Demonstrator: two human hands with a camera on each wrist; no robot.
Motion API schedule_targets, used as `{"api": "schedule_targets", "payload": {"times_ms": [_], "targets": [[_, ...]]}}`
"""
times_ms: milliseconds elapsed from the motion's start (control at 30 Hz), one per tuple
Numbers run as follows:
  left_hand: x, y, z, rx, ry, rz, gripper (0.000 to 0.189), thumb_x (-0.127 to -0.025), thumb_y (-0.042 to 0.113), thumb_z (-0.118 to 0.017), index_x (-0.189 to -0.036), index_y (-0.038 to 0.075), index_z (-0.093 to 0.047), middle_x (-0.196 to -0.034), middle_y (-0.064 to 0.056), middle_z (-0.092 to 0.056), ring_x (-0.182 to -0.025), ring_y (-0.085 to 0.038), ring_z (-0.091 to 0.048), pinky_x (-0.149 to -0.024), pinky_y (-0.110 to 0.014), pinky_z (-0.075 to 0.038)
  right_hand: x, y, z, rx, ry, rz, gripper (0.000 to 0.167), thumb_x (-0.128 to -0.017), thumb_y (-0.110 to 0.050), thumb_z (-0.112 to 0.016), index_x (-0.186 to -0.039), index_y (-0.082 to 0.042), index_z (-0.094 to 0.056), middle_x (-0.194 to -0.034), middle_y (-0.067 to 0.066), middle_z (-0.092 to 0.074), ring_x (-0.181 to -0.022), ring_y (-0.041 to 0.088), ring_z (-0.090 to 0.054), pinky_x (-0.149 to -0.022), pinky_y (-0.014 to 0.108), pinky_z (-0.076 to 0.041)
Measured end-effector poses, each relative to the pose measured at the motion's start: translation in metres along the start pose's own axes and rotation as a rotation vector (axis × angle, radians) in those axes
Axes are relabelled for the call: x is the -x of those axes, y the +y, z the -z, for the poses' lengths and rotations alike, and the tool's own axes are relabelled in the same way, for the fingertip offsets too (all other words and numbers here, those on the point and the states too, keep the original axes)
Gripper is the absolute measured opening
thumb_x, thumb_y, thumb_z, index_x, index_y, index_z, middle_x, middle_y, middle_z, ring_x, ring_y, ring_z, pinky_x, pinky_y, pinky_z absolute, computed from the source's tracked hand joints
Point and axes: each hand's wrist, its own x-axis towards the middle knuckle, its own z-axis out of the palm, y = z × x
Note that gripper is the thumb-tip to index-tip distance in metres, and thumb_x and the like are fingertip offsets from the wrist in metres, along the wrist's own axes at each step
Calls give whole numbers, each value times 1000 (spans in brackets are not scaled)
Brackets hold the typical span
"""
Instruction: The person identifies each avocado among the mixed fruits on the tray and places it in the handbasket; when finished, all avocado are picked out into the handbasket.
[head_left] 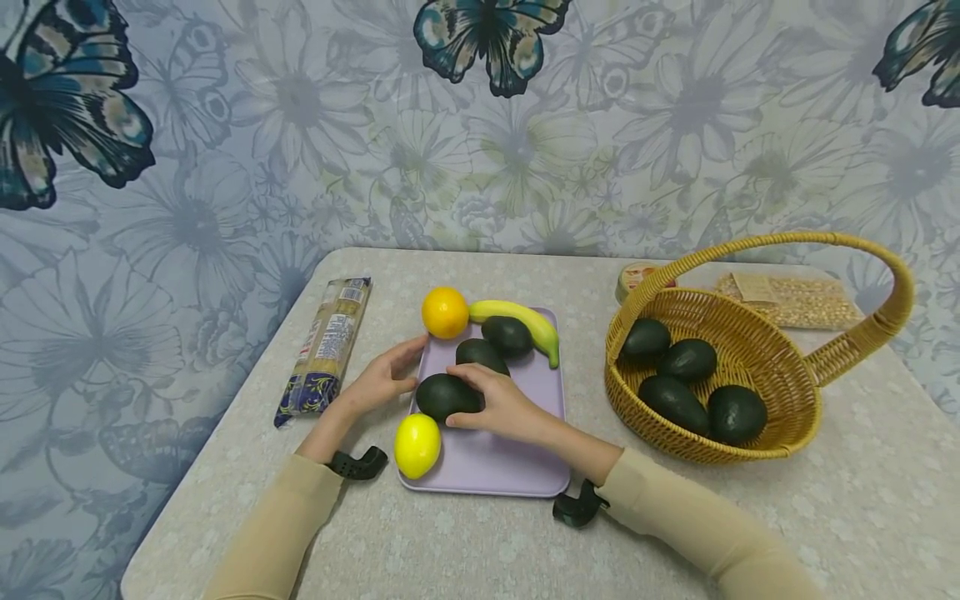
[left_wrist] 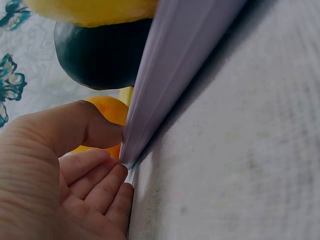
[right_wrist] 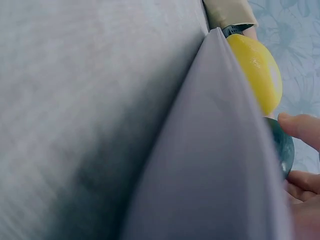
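Note:
My right hand (head_left: pixel 506 404) holds a dark green avocado (head_left: pixel 442 397) on the lilac tray (head_left: pixel 517 471), thumb at its near side and fingers over its far side. In the right wrist view, the thumb and fingertips meet the same avocado (right_wrist: pixel 284 150) beyond the tray wall. My left hand (head_left: pixel 381 379) rests at the tray's left edge, its thumb and loosely extended fingers by the rim in the left wrist view. Two more avocados (head_left: pixel 507 337) lie farther back on the tray, beside a banana (head_left: pixel 536 323) and an orange (head_left: pixel 446 312). A yellow lemon (head_left: pixel 417 446) sits at the front left corner.
To the right stands a wicker basket (head_left: pixel 806 417) with a tall handle and several avocados inside. Behind it are a round tin (head_left: pixel 633 279) and a bag of grains (head_left: pixel 802 302). A long pasta packet (head_left: pixel 326 350) lies to the left. The patterned wall backs the table (head_left: pixel 480 550).

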Motion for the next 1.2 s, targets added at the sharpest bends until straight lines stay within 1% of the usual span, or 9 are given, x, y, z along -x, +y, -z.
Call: {"api": "schedule_targets", "payload": {"times_ms": [233, 400, 633, 733, 800, 900, 967, 1133, 1200], "targets": [[0, 1, 0, -26, 8, 5, 67, -86, -7, -59, -146, -2, -28, -151, -17, -28, -137, -32, -26, -113, -46, -20, 0, 4, -6, 55, -15, -26, 71, -80, -30, -76, -138, -5, -45, -138, 9, -47, -126, 19, -43, -104, 35, -38], [0, 2, -1, -19, 3, 3, 67, -86, -7, -58, -146, -2, -28, -151, -17, -28, -137, -31, -26, -113, -45, -20, 0, 4, -7, 67, -8, -31, 69, -79, -27, -77, -137, -4, -46, -137, 10, -48, -126, 19, -44, -104, 36, -38], [1, 2, -1, -19, 1, 6, 67, -87, -6, -58, -146, -2, -27, -151, -17, -27, -138, -31, -24, -113, -46, -18, 5, -3, 2, 53, -19, -84, 65, -78, -29, -76, -133, -6, -51, -132, 7, -53, -116, 18, -51, -97, 34, -44], [1, 3, 0, -18, 6, 9, 67, -87, -6, -58, -146, -2, -27, -151, -18, -27, -138, -32, -25, -113, -47, -19, 9, -8, 11, 15, -26, -107, 64, -77, -29, -76, -133, -8, -52, -131, 5, -54, -111, 16, -53, -95, 31, -46], [2, 14, 0, -21, 4, 19, 66, -87, -7, -58, -145, -5, -27, -150, -21, -27, -137, -35, -25, -112, -48, -19, 12, -12, 18, -9, -31, -112, 64, -77, -29, -76, -133, -10, -52, -131, 3, -54, -110, 15, -54, -94, 29, -46], [4, 28, -1, -29, -1, 34, 66, -85, -10, -57, -143, -10, -26, -149, -26, -26, -136, -38, -25, -112, -50, -20, 19, -19, 31, -42, -38, -85, 64, -77, -27, -76, -134, -10, -52, -132, 2, -53, -112, 14, -53, -96, 28, -45], [4, 29, -1, -29, 0, 40, 65, -85, -12, -56, -143, -11, -26, -148, -27, -25, -136, -40, -25, -112, -51, -20, 27, -27, 40, -57, -48, -60, 63, -77, -26, -76, -134, -11, -52, -133, 0, -52, -115, 13, -52, -98, 28, -44], [0, 4, -1, -21, 17, 33, 67, -86, -9, -58, -145, -4, -27, -151, -19, -26, -137, -34, -25, -113, -45, -19, 55, -44, 70, -108, -84, 10, 63, -78, -22, -77, -135, -14, -52, -133, -4, -52, -118, 11, -51, -101, 31, -42], [1, 2, 0, -23, 15, 25, 68, -86, -8, -59, -146, -3, -27, -151, -18, -26, -138, -32, -25, -113, -44, -19, 68, -48, 84, -129, -91, 31, 63, -78, -22, -77, -135, -17, -52, -133, -5, -53, -119, 12, -50, -102, 33, -41]]}}
